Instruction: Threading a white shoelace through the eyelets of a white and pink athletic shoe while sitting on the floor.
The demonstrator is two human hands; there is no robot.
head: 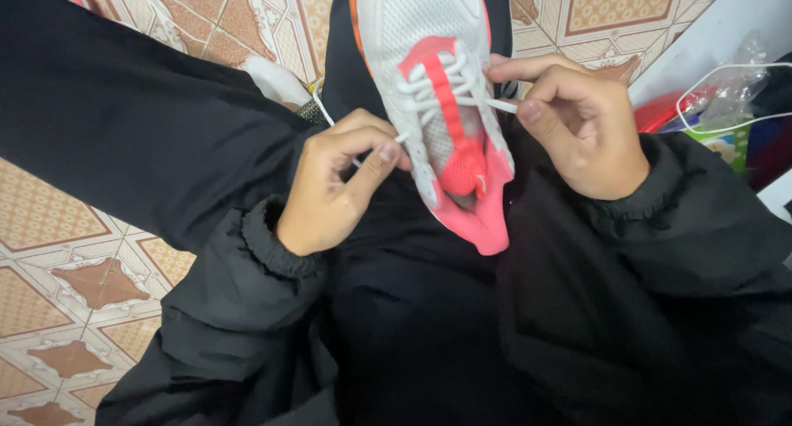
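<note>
A shoe (437, 96) lies on the person's lap, between the two hands, its toe pointing away and its heel opening nearest the body. The left hand (334, 183) sits just left of the shoe, pinching one end of the lace (429, 88); the right hand (569, 121) sits just right of it, pinching the other end — both touching the lace beside the eyelets. The tiled floor (74, 286) spreads under the legs. Far right, beyond the right sleeve, a heap of bags and boxes (718, 112) rests near a wall — well apart from the shoe

One head-worn camera looks steeply down, close over the person's lap and tiled floor (74, 228).
</note>
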